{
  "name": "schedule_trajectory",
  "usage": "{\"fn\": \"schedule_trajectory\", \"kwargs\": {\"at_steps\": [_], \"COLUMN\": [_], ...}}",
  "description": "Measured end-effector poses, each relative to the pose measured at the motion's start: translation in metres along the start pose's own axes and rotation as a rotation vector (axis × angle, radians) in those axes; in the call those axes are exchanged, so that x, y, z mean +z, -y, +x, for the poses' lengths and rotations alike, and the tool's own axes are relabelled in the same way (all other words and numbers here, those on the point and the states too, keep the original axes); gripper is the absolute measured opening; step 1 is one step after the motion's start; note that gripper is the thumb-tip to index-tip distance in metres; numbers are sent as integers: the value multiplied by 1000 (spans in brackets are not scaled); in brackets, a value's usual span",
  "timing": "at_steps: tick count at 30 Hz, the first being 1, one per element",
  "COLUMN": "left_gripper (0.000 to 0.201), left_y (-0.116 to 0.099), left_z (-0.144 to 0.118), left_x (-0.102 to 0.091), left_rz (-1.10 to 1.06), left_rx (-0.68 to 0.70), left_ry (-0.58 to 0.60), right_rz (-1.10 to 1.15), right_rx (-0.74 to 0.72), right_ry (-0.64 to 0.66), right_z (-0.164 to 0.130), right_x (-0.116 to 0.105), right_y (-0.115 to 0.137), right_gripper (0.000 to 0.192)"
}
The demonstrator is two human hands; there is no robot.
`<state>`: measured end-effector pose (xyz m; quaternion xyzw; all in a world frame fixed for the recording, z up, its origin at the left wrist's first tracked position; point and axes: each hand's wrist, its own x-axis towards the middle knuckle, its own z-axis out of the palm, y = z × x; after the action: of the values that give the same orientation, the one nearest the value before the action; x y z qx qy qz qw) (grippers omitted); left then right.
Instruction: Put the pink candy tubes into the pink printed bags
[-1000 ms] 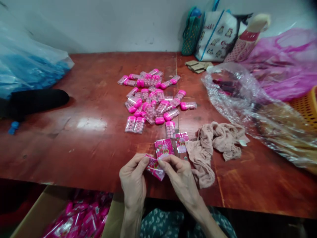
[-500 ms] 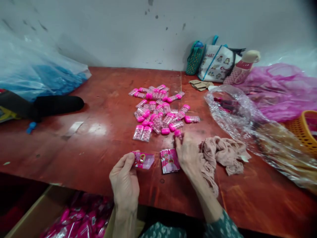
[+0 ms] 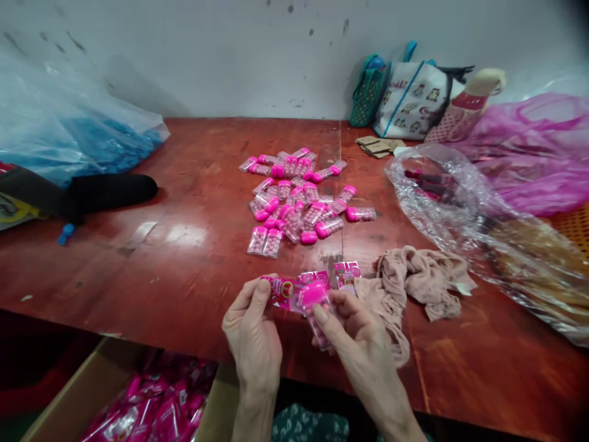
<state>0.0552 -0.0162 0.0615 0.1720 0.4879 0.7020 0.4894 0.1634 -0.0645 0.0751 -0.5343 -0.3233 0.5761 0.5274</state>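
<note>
Pink sachet (image 3: pixel 281 292) pinched in left hand (image 3: pixel 253 334) above table (image 3: pixel 184 258) edge; pink-capped case (image 3: pixel 316 313) gripped in right hand (image 3: pixel 356 334), apparently touching the sachet mouth; further cases (image 3: pixel 299 193) heaped beyond; cloth (image 3: pixel 414 276) beside

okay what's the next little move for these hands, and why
Probably slide the case cap-first into the wrapper. The right hand holds the case with its pink cap at the wrapper's end, and the left hand pinches the wrapper beside it.
</note>
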Motion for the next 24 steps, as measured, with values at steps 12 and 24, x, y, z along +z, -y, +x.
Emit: {"fn": "schedule_trajectory", "kwargs": {"at_steps": [12, 24], "left_gripper": [29, 36], "left_y": [12, 14], "left_z": [-7, -21], "left_x": [13, 15], "left_rz": [42, 3], "left_rx": [-38, -505], "left_ry": [109, 294], "right_rz": [-181, -271], "right_rx": [-12, -206], "right_ry": [71, -136], "right_z": [3, 5], "right_x": [-13, -4], "right_y": [0, -14], "right_gripper": [22, 17]}}
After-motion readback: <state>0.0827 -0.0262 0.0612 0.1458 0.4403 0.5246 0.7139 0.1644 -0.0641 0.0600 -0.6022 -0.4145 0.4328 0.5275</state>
